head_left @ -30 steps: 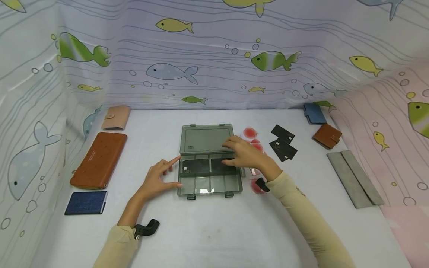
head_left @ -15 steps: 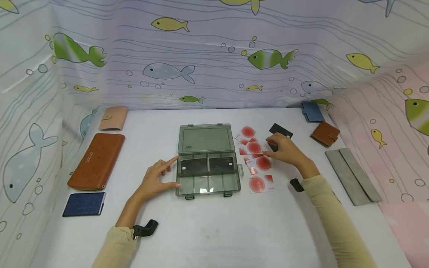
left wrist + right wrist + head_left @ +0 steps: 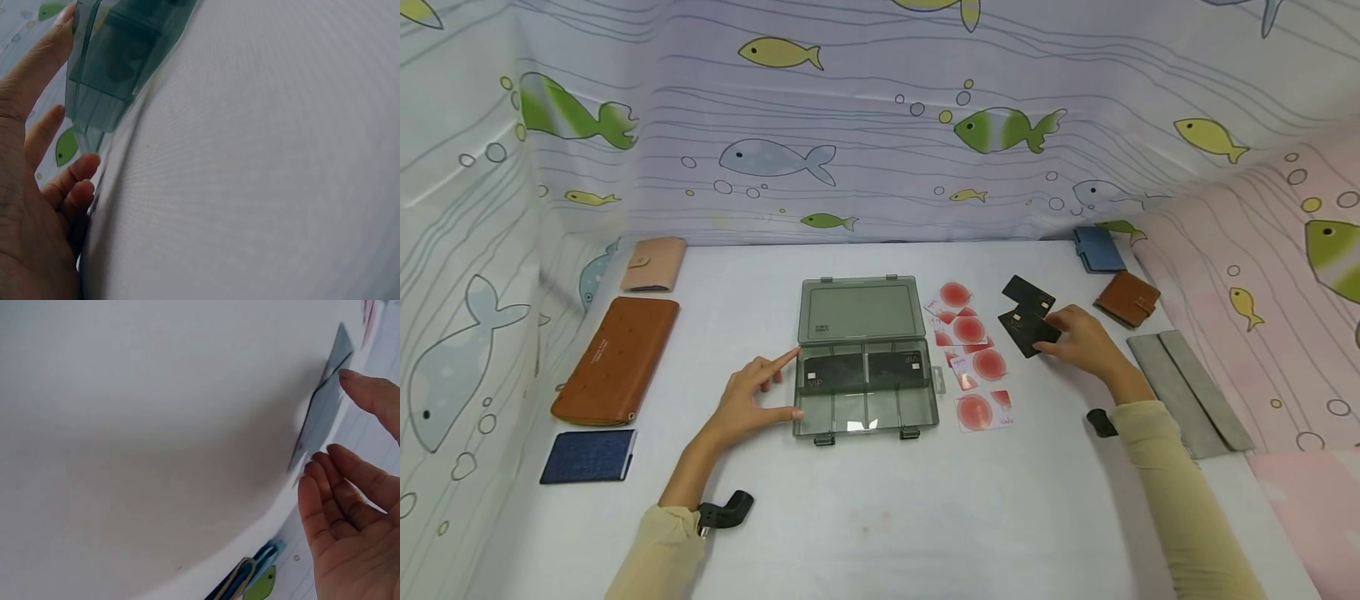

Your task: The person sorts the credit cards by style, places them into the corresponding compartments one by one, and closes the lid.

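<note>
A translucent green-grey plastic box (image 3: 850, 408) lies with its lid (image 3: 861, 310) folded back. Two black cards marked VIP, including the left card (image 3: 837, 371), sit side by side in its upper compartments. My left hand (image 3: 745, 404) touches the box's left side with index fingertip and thumb spread apart. To the right, several overlapping black cards (image 3: 1028, 293) lie on the table. My right hand (image 3: 1082, 346) is at their right edge, thumb and fingertips spread beside the nearest card (image 3: 325, 412). Pink-and-red printed cards (image 3: 983, 411) lie in a column between box and black cards.
At left stand a pink wallet (image 3: 653, 265), a long brown wallet (image 3: 617, 358) and a navy notebook (image 3: 587, 457). At right are a blue wallet (image 3: 1099, 250), a small brown wallet (image 3: 1127, 298) and a grey folded case (image 3: 1187, 392). A fish-print curtain (image 3: 880, 125) backs the table.
My right hand has left the box and moved right, past the printed cards, to the black cards' right edge. My left hand has stayed at the box.
</note>
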### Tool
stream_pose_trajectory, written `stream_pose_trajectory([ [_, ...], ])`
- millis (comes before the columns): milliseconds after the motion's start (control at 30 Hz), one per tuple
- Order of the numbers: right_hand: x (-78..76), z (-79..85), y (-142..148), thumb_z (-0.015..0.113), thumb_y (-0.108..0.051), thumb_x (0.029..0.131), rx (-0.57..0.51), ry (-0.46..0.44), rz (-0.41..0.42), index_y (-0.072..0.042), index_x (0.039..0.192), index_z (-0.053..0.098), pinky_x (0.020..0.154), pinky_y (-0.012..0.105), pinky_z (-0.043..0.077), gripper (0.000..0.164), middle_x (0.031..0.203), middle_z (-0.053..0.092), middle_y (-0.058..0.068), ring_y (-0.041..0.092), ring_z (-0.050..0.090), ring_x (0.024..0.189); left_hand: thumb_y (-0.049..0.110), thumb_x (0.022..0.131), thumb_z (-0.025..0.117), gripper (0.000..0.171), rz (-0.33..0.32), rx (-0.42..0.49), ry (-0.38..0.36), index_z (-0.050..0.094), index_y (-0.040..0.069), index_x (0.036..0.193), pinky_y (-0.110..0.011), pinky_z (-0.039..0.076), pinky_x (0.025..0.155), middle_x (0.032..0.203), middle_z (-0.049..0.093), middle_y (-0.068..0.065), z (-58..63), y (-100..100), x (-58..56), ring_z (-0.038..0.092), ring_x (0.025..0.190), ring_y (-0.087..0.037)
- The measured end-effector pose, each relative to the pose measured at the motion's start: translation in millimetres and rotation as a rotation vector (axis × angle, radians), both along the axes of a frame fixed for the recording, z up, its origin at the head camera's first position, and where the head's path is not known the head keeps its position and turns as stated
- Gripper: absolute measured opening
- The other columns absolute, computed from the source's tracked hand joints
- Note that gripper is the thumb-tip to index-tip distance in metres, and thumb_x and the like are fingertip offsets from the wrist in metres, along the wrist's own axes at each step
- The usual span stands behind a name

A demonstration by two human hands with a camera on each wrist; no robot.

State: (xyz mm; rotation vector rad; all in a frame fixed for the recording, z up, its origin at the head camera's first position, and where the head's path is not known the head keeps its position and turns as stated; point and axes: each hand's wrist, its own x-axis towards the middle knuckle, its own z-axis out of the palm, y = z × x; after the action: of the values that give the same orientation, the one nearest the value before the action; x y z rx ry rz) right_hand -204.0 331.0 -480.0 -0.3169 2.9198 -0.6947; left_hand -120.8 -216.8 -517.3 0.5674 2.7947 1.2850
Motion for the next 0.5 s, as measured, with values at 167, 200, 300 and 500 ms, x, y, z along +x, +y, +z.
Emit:
stream_pose_trajectory([
  [167,-0.3,-2.8,7.6,0.079,-0.021,0.083,0.01,-0.015,-0.008,0.013,0.119,0.061,0.094,0.057,0.045,0.053,0.113,0.057,0.026,0.041,0.055,0.105,0.032,0.068,0.09,0.094,-0.001,0.003,0.002,0.046,0.026,0.15,-0.04,0.022,0.08,0.095,0.047,-0.001,0.2,0.4,-0.5,0.035,0.079,-0.015],
  [200,-0.5,-2.9,8.3,0.079,-0.021,0.082,0.009,-0.017,-0.005,0.014,0.118,0.061,0.093,0.057,0.045,0.053,0.113,0.056,0.026,0.041,0.055,0.105,0.032,0.068,0.09,0.094,0.0,0.004,0.004,0.046,0.026,0.15,-0.04,0.023,0.079,0.095,0.048,-0.001,0.3,0.4,-0.6,0.035,0.079,-0.015],
  [300,-1.4,-1.8,9.0,0.08,-0.022,0.081,0.013,-0.025,0.001,0.015,0.116,0.062,0.092,0.056,0.045,0.054,0.111,0.056,0.027,0.041,0.055,0.103,0.032,0.067,0.09,0.094,0.0,0.006,0.005,0.046,0.026,0.15,-0.038,0.023,0.077,0.095,0.048,-0.002,0.7,0.5,-0.5,0.035,0.078,-0.015],
  [500,-7.2,1.4,8.8,0.081,-0.028,0.08,0.055,-0.071,-0.007,0.015,0.112,0.063,0.091,0.055,0.046,0.057,0.105,0.057,0.026,0.039,0.056,0.098,0.032,0.068,0.09,0.093,0.001,-0.001,0.001,0.046,0.025,0.15,-0.038,0.023,0.077,0.095,0.048,-0.002,1.8,0.6,-0.1,0.035,0.078,-0.015],
])
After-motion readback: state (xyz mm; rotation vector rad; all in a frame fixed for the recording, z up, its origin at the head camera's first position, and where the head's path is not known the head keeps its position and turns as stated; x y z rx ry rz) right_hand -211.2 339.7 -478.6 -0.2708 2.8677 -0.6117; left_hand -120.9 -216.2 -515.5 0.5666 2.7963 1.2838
